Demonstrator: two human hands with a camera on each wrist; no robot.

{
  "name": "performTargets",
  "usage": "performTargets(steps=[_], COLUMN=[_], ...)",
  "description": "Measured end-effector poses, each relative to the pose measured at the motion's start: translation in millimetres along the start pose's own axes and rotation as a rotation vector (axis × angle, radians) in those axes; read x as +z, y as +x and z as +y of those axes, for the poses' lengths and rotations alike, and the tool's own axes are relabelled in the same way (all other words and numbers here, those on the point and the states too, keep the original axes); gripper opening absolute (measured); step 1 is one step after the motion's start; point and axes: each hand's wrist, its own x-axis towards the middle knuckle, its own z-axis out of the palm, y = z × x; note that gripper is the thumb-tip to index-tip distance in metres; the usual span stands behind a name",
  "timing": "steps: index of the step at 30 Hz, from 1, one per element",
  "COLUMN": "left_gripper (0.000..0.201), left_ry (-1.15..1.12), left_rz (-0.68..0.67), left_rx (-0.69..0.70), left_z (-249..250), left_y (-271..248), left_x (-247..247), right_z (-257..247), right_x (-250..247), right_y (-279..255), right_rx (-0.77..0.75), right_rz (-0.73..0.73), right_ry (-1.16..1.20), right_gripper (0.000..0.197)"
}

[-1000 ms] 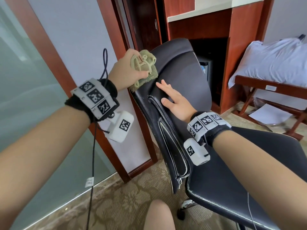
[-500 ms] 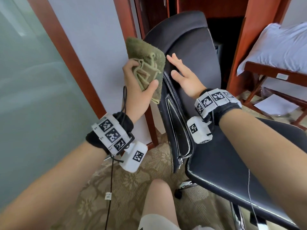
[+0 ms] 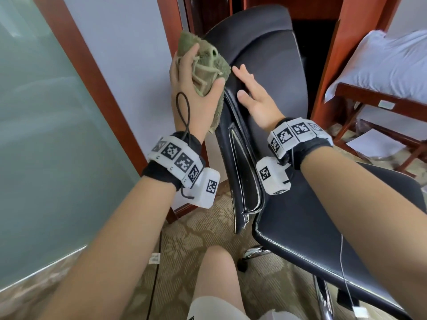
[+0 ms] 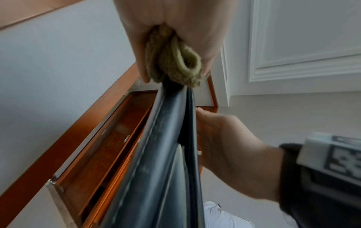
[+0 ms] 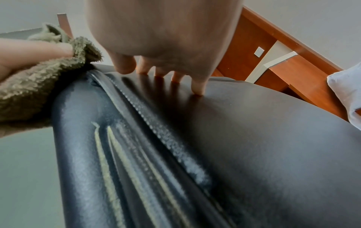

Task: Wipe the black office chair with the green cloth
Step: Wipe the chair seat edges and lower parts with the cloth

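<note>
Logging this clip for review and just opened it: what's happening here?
A person is wiping a black office chair. Their left hand grips a bunched green cloth against the side edge of the backrest. The right hand lies flat, fingers straight, on the front of the backrest, seemingly steadying it. The seat is not being touched by the cloth.

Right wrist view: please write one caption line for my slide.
Right hand rests straight fingers on the black office chair backrest while the left hand presses the green cloth against its edge.

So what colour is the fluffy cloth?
The cloth is dull olive green, clearest in the head view.
</note>
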Motion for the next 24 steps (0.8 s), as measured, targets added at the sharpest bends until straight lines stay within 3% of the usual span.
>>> performTargets(steps=[10, 18, 24], left_gripper=[0.059, 0.054, 0.056], left_ry=[-0.076, -0.139, -0.113], left_rz=[0.025, 0.158, 0.158], left_rx=[-0.021, 0.028, -0.035], left_z=[-20.7, 1.5, -12.4], left_y=[-62.4, -1.4, -36.8], left_x=[22.6, 11.6, 23.1], right_z=[3.4, 4.1, 5.3], right_x=[2.1, 2.0, 4.1], right_y=[1.7, 1.9, 1.8], right_rx=[0.008, -0.001, -0.002], right_rz=[0.004, 0.013, 0.025], right_ry=[0.017, 0.022, 0.038], right_gripper=[0.057, 0.057, 0.055])
